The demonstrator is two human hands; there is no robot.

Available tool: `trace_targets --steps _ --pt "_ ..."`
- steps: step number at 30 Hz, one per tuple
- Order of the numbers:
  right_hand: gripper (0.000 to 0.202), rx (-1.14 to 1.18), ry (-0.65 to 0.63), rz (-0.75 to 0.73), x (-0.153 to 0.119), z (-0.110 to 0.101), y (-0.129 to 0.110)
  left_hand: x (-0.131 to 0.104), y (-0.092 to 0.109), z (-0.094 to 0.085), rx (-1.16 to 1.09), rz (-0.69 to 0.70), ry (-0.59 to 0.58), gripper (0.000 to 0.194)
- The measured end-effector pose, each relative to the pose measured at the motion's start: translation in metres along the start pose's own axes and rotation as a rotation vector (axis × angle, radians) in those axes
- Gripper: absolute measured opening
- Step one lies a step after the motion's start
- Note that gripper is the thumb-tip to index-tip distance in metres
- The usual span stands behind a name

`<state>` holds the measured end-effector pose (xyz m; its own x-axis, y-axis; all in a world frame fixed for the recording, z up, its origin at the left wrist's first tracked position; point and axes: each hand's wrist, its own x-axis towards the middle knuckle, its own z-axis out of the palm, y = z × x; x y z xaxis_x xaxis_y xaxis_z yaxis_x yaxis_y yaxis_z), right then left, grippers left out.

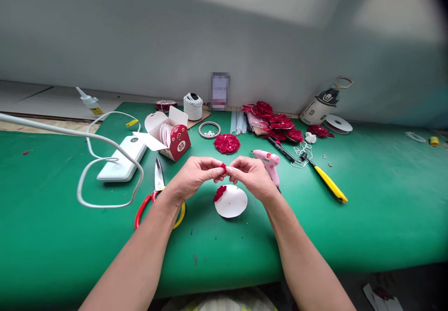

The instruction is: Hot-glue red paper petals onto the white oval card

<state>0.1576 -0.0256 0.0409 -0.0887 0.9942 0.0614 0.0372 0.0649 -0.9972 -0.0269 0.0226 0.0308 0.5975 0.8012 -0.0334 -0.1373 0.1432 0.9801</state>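
Between the fingertips of my left hand [198, 173] and my right hand [250, 175] is a small piece of red ribbon [223, 166], pinched from both sides. Just below lies a white paper disc [233, 203] on the green table, with a gathered red ribbon piece [220, 193] at its upper left edge. A pink glue gun [269, 161] rests beside my right hand, partly hidden by it. Scissors [159, 180] with red and yellow handles lie left of the disc, partly behind my left forearm. Beyond my hands is a round red ribbon rosette [227, 144].
On the left are a white power bank [124, 159] with a looping cable and an open red-and-white box [177, 143]. Behind stand a string spool [192, 107] and a phone [220, 91]. To the right are piled red rosettes [280, 123], a black marker [282, 150], a yellow cutter [329, 182] and a bottle [320, 105].
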Motion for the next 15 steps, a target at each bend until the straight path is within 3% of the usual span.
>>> trace_targets --steps 5,10,11,15 --pt "0.031 -0.045 0.023 -0.017 0.002 0.006 0.001 0.002 -0.001 -0.001 0.008 0.013 0.008 0.017" --pt "0.025 -0.136 0.198 -0.091 -0.014 -0.002 -0.032 0.004 0.002 0.0 -0.049 0.029 0.09 0.018" --pt "0.023 -0.155 0.255 -0.116 -0.019 -0.01 -0.04 0.004 0.003 0.0 -0.074 0.034 0.111 0.018" --pt "0.022 -0.181 0.708 -0.229 -0.031 -0.059 -0.049 0.005 0.004 -0.001 -0.184 0.064 0.203 0.018"
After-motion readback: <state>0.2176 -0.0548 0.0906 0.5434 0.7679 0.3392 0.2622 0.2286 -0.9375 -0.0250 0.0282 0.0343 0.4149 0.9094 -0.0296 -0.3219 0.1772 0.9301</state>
